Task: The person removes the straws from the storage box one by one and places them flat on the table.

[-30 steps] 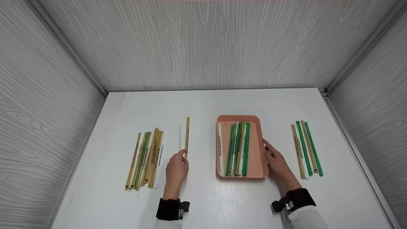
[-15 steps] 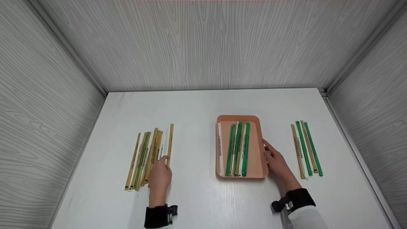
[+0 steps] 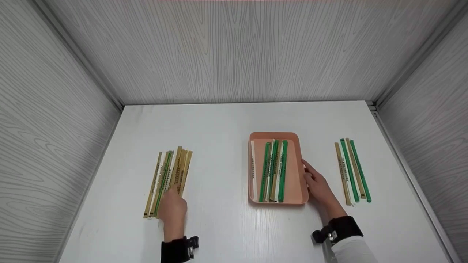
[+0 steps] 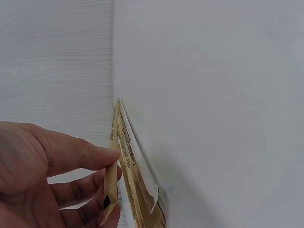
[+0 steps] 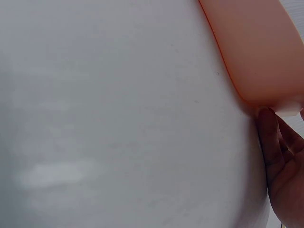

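Note:
My left hand (image 3: 173, 208) pinches a brown paper-wrapped straw (image 4: 110, 185) near its lower end, between thumb and fingers. That straw lies along the right edge of the left group of wrapped straws (image 3: 161, 179), which are brown, white and green. In the left wrist view, a white-wrapped straw (image 4: 142, 164) shows right beside it. At the right side of a pink tray (image 3: 297, 190), my right hand (image 3: 321, 190) touches the outer edge with fairly straight fingers. The right wrist view shows fingertips against the tray's outer wall (image 5: 266, 57). Several white, green and brown wrapped straws (image 3: 273, 171) lie in the tray.
Another group of brown, white and green wrapped straws (image 3: 351, 171) lies on the white table (image 3: 219, 226), to the right of the tray. Grey wood-grained panels (image 3: 234, 51) enclose the table at the back and both sides.
My left hand has moved left and slightly down, carrying the brown wrapped straw from beside the tray to the left group's right edge. My right hand and the tray have stayed put.

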`<state>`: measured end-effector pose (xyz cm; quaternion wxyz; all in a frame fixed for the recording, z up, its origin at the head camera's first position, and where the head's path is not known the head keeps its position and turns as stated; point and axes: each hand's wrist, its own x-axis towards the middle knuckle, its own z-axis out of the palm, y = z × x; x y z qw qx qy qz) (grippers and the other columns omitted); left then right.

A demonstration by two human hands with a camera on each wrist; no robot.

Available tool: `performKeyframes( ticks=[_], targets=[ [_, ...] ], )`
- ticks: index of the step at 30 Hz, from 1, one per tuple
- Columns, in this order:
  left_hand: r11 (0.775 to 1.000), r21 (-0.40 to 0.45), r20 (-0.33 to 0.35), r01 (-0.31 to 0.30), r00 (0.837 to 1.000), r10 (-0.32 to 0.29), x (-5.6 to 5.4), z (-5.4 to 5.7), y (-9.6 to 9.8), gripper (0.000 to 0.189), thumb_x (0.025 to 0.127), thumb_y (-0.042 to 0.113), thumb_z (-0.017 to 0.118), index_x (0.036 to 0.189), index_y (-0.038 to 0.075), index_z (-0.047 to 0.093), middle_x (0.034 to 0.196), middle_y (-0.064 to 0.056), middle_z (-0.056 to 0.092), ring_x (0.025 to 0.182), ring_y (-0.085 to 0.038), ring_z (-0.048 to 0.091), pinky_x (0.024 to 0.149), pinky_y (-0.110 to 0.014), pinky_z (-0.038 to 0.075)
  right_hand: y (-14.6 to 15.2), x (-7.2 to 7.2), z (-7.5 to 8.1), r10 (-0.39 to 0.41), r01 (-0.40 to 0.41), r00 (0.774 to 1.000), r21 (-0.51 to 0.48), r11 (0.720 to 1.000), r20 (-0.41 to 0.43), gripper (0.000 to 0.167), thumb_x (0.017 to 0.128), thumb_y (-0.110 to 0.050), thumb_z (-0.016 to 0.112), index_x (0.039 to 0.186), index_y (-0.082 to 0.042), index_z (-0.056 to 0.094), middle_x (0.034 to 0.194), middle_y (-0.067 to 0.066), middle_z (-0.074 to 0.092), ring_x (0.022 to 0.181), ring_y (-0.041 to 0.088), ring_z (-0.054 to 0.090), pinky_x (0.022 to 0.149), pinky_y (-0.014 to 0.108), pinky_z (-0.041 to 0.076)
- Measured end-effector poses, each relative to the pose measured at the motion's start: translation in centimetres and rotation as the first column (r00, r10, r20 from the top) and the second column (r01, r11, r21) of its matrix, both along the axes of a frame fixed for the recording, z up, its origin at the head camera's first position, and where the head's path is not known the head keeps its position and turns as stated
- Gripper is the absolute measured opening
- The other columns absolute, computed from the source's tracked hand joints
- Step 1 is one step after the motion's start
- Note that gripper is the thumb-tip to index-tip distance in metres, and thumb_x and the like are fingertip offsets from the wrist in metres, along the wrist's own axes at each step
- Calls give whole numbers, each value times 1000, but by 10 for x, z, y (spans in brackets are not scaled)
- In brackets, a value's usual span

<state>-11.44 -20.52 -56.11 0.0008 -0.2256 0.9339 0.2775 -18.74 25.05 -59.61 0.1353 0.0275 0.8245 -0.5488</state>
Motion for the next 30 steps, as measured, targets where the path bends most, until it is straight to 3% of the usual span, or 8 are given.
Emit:
performKeyframes(
  ticks=[4,9,14,17,21,24,30],
  targets=[
    [1000,11,-9,-19,1000,20,0,1,0,45,88,-10,49,132,-1,58,105,-29,63,73,-38,63,44,-43,45,-1,1,1,-1,1,1000,-6,1000,3,50,108,-20,36,157,-21,26,145,24,42,119,35,52,86,43,51],
    [1000,-17,-67,8,998,-9,-2,-1,5,42,85,-5,60,127,-7,59,101,-31,62,80,-44,63,51,-50,49,-1,2,1,-2,2,1000,45,999,-20,50,108,-26,37,156,-27,27,145,19,44,118,31,53,85,36,50],
    [994,6,-141,109,984,-107,-9,5,34,41,86,1,68,125,-8,60,112,-31,61,96,-44,62,70,-51,53,-1,2,-2,-2,5,999,66,998,-42,49,108,-28,38,156,-29,28,145,19,45,117,31,54,85,39,50],
    [981,8,-174,195,966,-190,-14,11,62,39,88,6,69,125,-4,62,108,-25,63,91,-38,64,70,-46,54,0,2,-2,-1,5,999,73,997,-46,50,107,-28,37,156,-29,28,145,19,45,117,31,54,85,39,50],
    [948,7,-221,319,925,-309,-21,16,104,34,88,6,69,121,-1,65,92,-14,64,80,-27,65,64,-39,53,-1,2,-2,-5,8,999,74,997,-46,49,107,-26,36,156,-28,28,144,19,45,114,31,55,82,37,52],
    [910,15,-245,414,884,-398,-23,20,134,34,89,6,69,122,-2,64,93,-13,64,83,-24,65,68,-36,54,-1,2,-2,0,4,999,78,997,-45,49,108,-26,36,156,-28,27,143,19,46,113,30,55,82,37,52],
    [793,144,-242,591,798,-551,-25,24,179,45,93,6,64,135,-5,53,120,-22,59,110,-33,60,89,-40,51,0,2,-1,3,2,999,97,995,-52,50,108,-27,36,156,-28,27,143,19,46,115,30,54,86,40,51]
  ],
)
